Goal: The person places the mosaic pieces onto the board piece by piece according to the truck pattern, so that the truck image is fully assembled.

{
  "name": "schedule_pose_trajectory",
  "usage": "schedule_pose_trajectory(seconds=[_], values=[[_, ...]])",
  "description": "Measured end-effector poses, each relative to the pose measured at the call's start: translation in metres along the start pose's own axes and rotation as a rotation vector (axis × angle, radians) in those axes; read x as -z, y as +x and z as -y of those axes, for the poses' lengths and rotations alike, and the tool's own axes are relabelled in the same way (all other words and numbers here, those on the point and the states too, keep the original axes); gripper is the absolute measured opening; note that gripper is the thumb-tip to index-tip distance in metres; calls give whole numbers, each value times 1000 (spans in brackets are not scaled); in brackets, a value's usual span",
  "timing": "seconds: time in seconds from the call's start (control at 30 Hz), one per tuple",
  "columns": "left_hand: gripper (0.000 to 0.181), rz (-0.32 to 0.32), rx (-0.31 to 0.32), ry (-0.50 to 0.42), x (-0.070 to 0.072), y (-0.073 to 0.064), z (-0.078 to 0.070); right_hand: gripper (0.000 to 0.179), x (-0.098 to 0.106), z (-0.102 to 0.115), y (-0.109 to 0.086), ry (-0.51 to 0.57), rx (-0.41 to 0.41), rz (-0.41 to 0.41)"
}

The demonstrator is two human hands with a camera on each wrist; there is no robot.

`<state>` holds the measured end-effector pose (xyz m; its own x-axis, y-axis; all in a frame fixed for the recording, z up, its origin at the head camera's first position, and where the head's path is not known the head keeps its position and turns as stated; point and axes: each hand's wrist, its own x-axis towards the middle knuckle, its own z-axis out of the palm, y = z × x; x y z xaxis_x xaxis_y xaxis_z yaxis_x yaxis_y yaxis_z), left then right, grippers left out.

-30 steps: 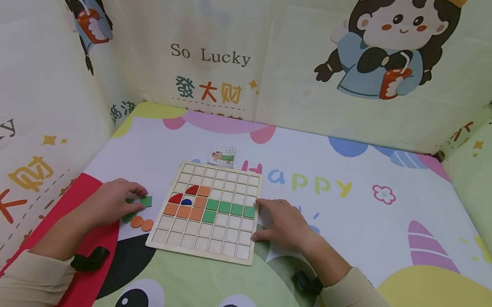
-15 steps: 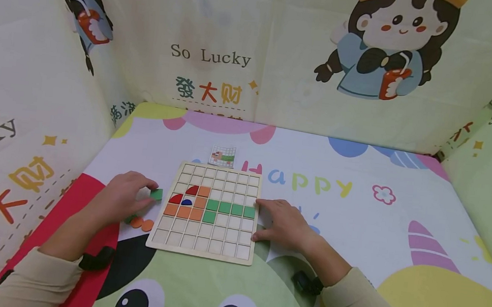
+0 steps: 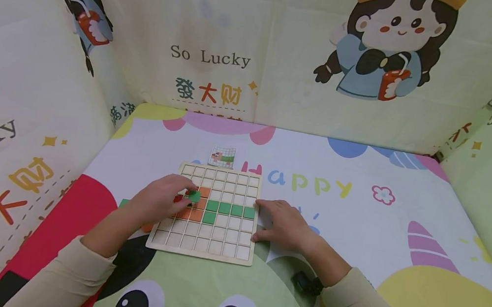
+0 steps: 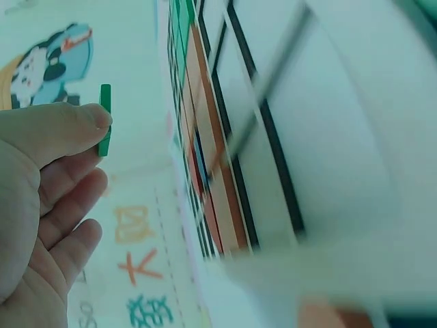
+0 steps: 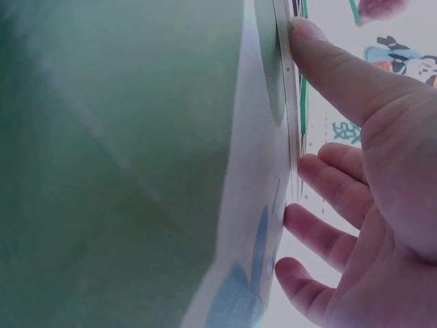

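Note:
A pale wooden grid board [image 3: 200, 254] lies on the table, with green square tiles [image 3: 225, 208] in a row and orange tiles [image 3: 197, 215] at their left. Over the board's left part, my left hand [image 3: 157, 198] pinches a green tile [image 3: 195, 196] between thumb and finger. In the left wrist view this green tile [image 4: 105, 140] is seen edge-on, apart from the board. The hand partly covers the red pieces and hides the blue one in the head view. My right hand [image 3: 288, 224] touches the board's right edge with thumb and fingertips, its fingers loosely spread.
A small printed card [image 3: 222, 157] with a coloured grid picture lies just beyond the board. Left of the board, a loose green piece [image 3: 123, 203] and an orange piece [image 3: 147, 228] show partly behind the left arm. Printed cloth walls [image 3: 287, 98] enclose the table's back and sides.
My left hand has picked up a green tile from the loose pieces and carried it right, over the board's left part. The right hand has stayed at the board's edge.

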<state>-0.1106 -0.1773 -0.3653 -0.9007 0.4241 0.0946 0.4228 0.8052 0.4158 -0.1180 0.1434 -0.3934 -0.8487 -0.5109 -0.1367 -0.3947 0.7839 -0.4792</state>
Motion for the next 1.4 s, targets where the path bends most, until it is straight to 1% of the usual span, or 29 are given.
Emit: schedule_pose_trajectory(seconds=[0.07, 0.17, 0.27, 0.53, 0.6, 0.77, 1.07, 1.27, 1.4], values=[[32, 5, -34, -5, -4, 5, -6, 85, 0, 0, 0, 2, -4, 2], [28, 18, -68, -7, -8, 12, -13, 85, 0, 0, 0, -1, -7, 0], [24, 32, -84, -18, -12, 19, -20, 85, 0, 0, 0, -3, -4, -3], [25, 90, -137, -33, -24, 28, -36, 86, 0, -1, 1, -8, -2, 2], [26, 107, -140, -51, -27, 30, -39, 86, 0, -1, 1, -10, -1, 3], [27, 149, -120, -88, -32, 34, -46, 85, 0, -1, 1, -16, 2, 5], [28, 182, -112, -101, -42, 39, -59, 85, 1, 0, 0, -8, 0, 6], [27, 217, -108, -120, -50, 43, -64, 85, 1, 0, 0, -14, 0, 3], [27, 234, -106, -114, -54, 45, -67, 85, 1, 0, 0, -17, 9, -3]])
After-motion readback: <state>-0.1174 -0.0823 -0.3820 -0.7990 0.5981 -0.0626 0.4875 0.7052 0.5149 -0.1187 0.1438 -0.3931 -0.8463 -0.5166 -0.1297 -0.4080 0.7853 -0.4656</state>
